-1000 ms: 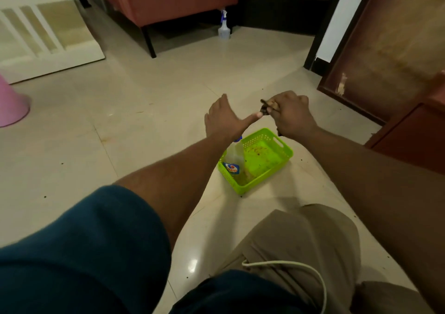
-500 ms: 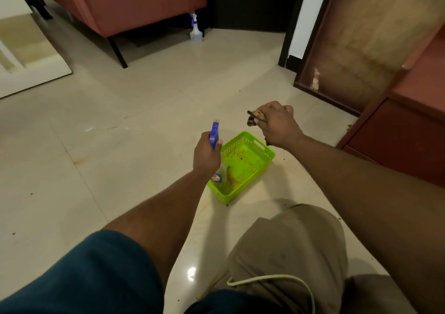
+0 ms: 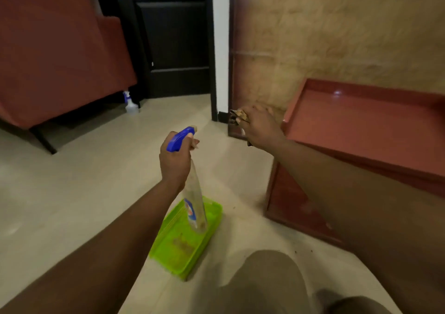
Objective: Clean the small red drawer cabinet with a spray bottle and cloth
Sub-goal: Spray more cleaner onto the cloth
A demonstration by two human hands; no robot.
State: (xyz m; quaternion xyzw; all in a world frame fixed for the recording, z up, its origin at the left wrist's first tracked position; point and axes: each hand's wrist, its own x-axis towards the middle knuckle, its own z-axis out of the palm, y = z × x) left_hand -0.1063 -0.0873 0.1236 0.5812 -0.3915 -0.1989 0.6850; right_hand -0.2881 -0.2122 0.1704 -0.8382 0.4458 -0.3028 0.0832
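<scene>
The small red drawer cabinet (image 3: 361,130) stands on the floor at the right, its tray-like top facing me. My left hand (image 3: 174,160) grips the neck of a clear spray bottle (image 3: 195,200) with a blue trigger head, lifted above a green basket (image 3: 168,253); the nozzle points toward the cabinet. My right hand (image 3: 261,127) is raised beside the cabinet's left top corner, closed around a small bunched brownish cloth (image 3: 238,116) that sticks out at the fingers.
A red armchair (image 3: 55,55) stands at the back left, with a second spray bottle (image 3: 131,104) on the floor beside it. A dark door (image 3: 173,36) is behind. A brown board (image 3: 325,31) leans behind the cabinet. My knee (image 3: 262,282) is at the bottom.
My left hand took hold of the spray bottle and lifted it out of the green basket. My right hand, still holding the cloth, moved up toward the cabinet. The view turned right.
</scene>
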